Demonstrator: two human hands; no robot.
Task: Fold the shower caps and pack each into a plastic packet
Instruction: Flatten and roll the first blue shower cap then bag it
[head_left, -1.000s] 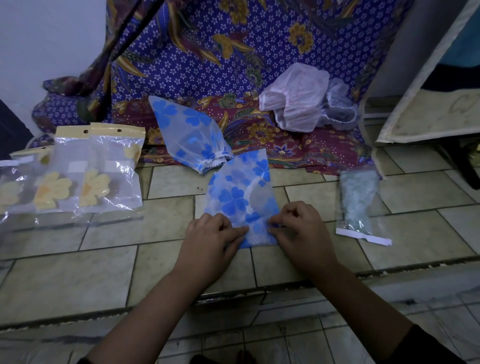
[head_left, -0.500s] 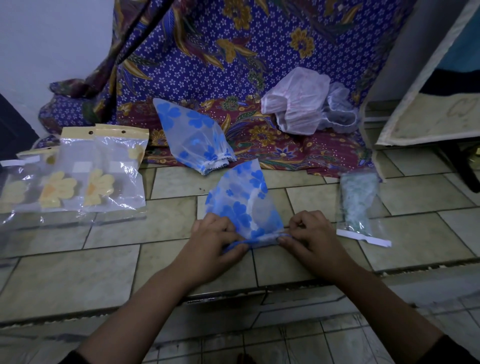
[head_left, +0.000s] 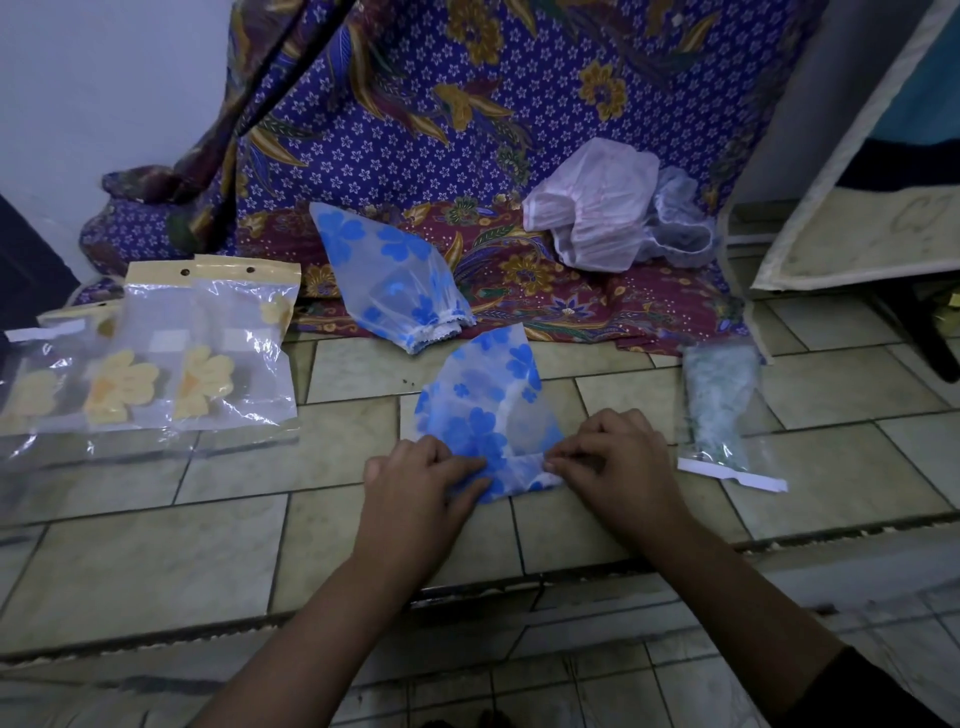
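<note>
Tiled floor (head_left: 130, 561), shower cap (head_left: 483, 410) now flatter between left hand (head_left: 415, 483) and right hand (head_left: 618, 462)

Brightness: dim, with a cold blue cast; I read the tiled floor (head_left: 156, 561) as grey.
Source: soft and diffuse; I cannot place it.
Shadows: faint, darkest toward the bottom corners.
Glare: white glints on the plastic packets (head_left: 239, 353) at left.
Sharpness: the blue shower cap (head_left: 483, 410) at centre is fairly crisp.
Edges: tile lines bow; the far-left packets smear.
</note>
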